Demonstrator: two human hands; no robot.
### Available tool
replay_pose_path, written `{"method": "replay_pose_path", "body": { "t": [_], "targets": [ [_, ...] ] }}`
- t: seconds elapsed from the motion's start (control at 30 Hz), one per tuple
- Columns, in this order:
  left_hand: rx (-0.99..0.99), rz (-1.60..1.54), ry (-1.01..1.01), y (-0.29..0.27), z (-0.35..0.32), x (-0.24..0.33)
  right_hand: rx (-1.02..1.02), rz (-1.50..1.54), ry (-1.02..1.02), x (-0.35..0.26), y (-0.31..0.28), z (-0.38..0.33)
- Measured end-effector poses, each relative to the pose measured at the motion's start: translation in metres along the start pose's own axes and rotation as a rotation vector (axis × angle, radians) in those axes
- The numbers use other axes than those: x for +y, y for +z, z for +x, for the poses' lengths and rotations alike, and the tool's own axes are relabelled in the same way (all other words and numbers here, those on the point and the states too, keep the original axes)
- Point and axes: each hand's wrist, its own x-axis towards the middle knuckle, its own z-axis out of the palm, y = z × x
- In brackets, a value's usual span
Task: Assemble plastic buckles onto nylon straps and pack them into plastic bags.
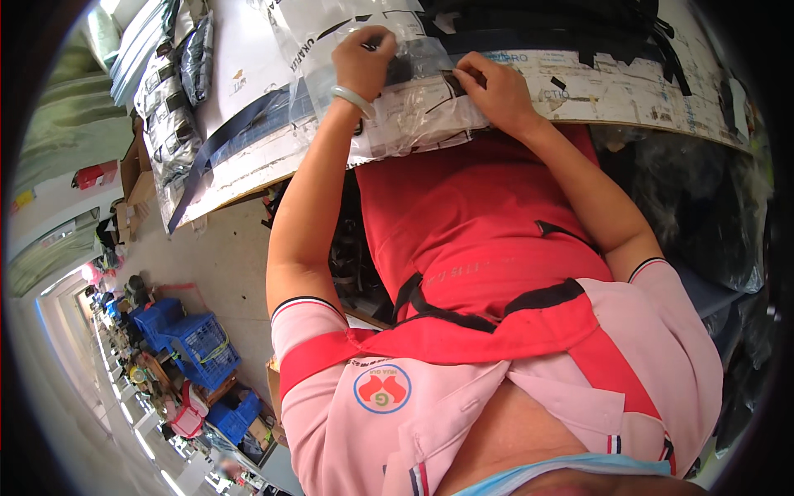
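Worked at the table edge [248,186] with both hands on a clear plastic bag [413,116] holding something dark. Left hand [364,62], jade-coloured bangle [354,101] at the wrist, pinched the bag's upper edge between thumb and fingertips, just above the dark contents. Right hand [496,87] lay a little apart from it, fingers curled and pressed down on the bag's top, thumb and forefinger seemingly nipping a fold or strip there; exact grip too small to tell. Bag rested flat on the tabletop, directly under both sets of fingers, its lower end hanging toward the red apron [480,240].

Judged as mid-step: contents seemed already inside the bag, mouth apparently not yet closed, since both hands were busy at that edge. Closing and setting aside looked left to do. Beyond the left fingers, a row of filled dark packets [178,83] lay along the far side of the table, probably finished pieces. Blue crates [194,343] stood on the floor well away.
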Motion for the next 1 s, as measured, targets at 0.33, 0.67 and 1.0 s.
{"method": "replay_pose_path", "body": {
  "t": [0.33,0.67,1.0],
  "targets": [
    [-0.157,-1.811,-0.744,-0.060,-0.040,0.025,-0.070,0.290,0.018,-0.046,-0.024,-0.013],
    [0.029,-1.824,-0.915,-0.005,-0.130,0.094,-0.289,0.594,-0.049,-0.096,-0.042,-0.060],
    [-0.414,-0.609,-0.705,-0.011,-0.173,0.110,-0.726,0.402,0.262,-0.067,-0.073,-0.053]
  ]
}}
